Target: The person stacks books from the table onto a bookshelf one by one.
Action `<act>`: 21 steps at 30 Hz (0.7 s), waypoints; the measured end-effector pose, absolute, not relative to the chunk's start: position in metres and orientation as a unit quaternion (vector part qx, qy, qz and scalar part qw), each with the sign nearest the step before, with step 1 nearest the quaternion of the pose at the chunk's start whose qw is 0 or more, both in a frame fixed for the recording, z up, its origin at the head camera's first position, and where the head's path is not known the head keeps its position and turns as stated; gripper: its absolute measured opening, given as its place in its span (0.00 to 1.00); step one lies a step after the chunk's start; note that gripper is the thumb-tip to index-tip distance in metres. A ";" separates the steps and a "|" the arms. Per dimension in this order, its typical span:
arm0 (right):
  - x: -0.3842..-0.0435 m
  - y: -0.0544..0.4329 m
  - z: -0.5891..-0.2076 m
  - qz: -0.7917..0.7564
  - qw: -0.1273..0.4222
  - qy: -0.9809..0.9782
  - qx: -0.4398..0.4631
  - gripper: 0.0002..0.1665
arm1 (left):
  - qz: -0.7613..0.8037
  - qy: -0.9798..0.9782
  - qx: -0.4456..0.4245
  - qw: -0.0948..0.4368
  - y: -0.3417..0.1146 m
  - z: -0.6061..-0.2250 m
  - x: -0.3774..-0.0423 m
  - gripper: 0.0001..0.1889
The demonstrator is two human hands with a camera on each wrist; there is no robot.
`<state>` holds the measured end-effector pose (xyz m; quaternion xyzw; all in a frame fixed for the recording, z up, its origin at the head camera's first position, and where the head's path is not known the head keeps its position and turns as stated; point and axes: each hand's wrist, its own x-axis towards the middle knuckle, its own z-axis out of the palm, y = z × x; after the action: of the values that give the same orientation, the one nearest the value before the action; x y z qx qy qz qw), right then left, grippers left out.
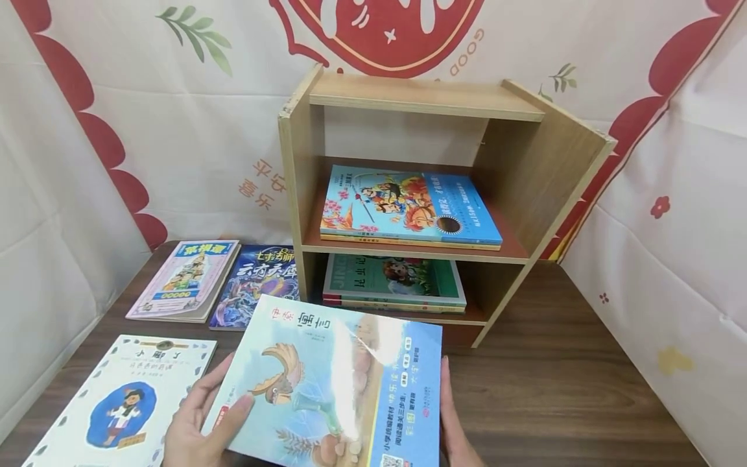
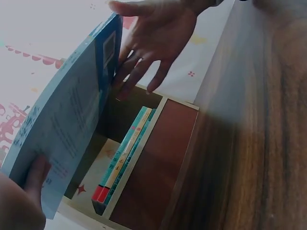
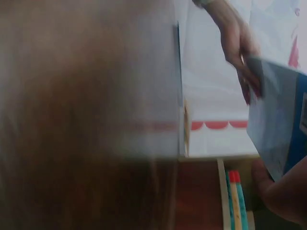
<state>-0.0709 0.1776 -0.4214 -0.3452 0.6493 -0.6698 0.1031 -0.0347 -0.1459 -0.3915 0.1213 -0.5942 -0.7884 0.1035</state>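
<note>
A light-blue picture book [image 1: 292, 405] with a bird on its cover is held face up in front of the bookshelf. My left hand [image 1: 201, 418] grips its left edge, thumb on the cover and fingers underneath. Along the right edge lies my right hand [image 1: 458, 425], mostly hidden by the book in the head view. The left wrist view shows the right hand [image 2: 160, 40] with its fingers extended and spread behind the book, its thumb at the edge. The book's pale back [image 2: 67, 115] faces that camera.
The small wooden bookshelf [image 1: 566, 168] holds blue books [image 1: 403, 201] on its upper shelf and a green-covered stack [image 1: 397, 279] below. Left of it on the dark wooden table [image 1: 543, 370] lie a pink book [image 1: 187, 279], a dark-blue book [image 1: 257, 285] and a white book [image 1: 122, 402].
</note>
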 end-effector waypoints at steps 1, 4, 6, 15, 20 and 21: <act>-0.071 0.180 -0.418 -0.650 0.088 0.664 -0.358 0.68 | -0.787 -0.599 0.105 0.099 -0.146 -0.391 -0.033 0.30; -0.072 0.185 -0.405 -0.604 0.051 0.698 -0.382 0.69 | -0.782 -0.615 0.053 0.084 -0.144 -0.388 -0.029 0.35; -0.072 0.188 -0.398 -0.589 0.052 0.711 -0.379 0.69 | -0.778 -0.625 0.030 0.067 -0.145 -0.384 -0.027 0.40; -0.070 0.192 -0.378 -0.575 0.033 0.735 -0.357 0.74 | -0.803 -0.580 -0.124 -0.053 -0.154 -0.384 -0.031 0.61; -0.071 0.193 -0.369 -0.563 0.007 0.749 -0.349 0.74 | -0.780 -0.604 -0.163 -0.015 -0.149 -0.381 -0.033 0.63; -0.072 0.193 -0.368 -0.559 0.002 0.749 -0.356 0.73 | -0.780 -0.607 -0.151 -0.012 -0.147 -0.378 -0.032 0.63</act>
<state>-0.0716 0.1929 -0.3678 -0.3559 0.7488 -0.5592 0.0020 -0.0320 -0.1472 -0.3777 -0.1514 -0.6072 -0.7799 -0.0121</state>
